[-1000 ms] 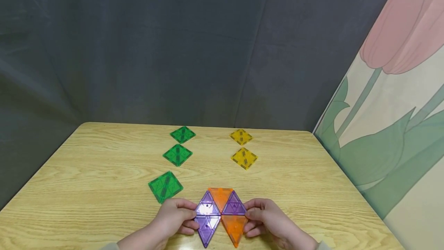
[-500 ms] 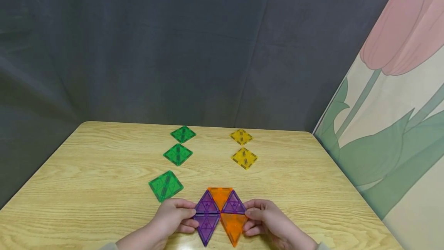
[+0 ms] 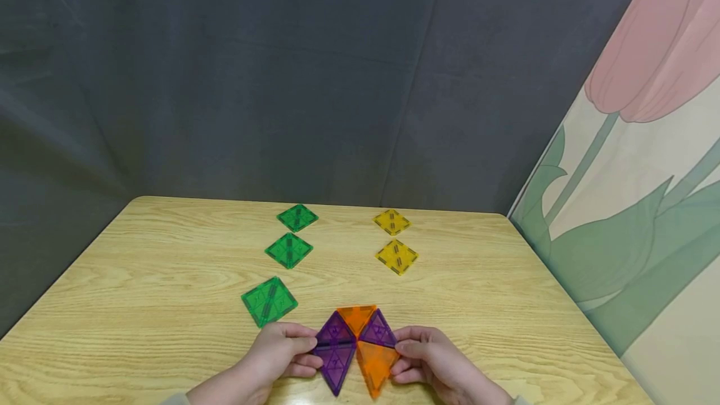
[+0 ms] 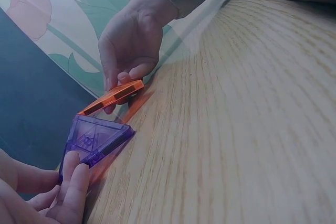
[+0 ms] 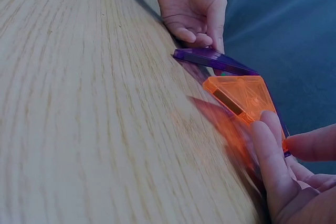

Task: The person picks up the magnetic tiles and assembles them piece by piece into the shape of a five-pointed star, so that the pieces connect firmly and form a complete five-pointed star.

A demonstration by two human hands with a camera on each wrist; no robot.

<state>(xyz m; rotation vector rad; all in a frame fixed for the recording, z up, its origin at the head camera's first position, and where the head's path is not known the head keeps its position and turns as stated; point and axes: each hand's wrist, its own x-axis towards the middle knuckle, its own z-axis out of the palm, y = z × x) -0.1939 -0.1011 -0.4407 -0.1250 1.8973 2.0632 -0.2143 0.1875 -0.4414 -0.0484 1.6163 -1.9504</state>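
Head view, bottom centre: left hand (image 3: 281,352) and right hand (image 3: 430,358), fingers curled, pinch opposite edges of joined purple tiles (image 3: 336,362) and orange tiles (image 3: 375,361), apparently a folding step whose next move calls for even pressure

PLACE: seemed an indoor play or craft corner, home or studio unclear | FAR, LEFT: dark cloth (image 3: 281,80) hung as a backdrop | RIGHT: pale panel (image 3: 635,161) bore big pink tulips | NEAR: wood-grain table (image 3: 169,280) with rounded far corners carried translucent orange and purple tiles (image 3: 378,358)
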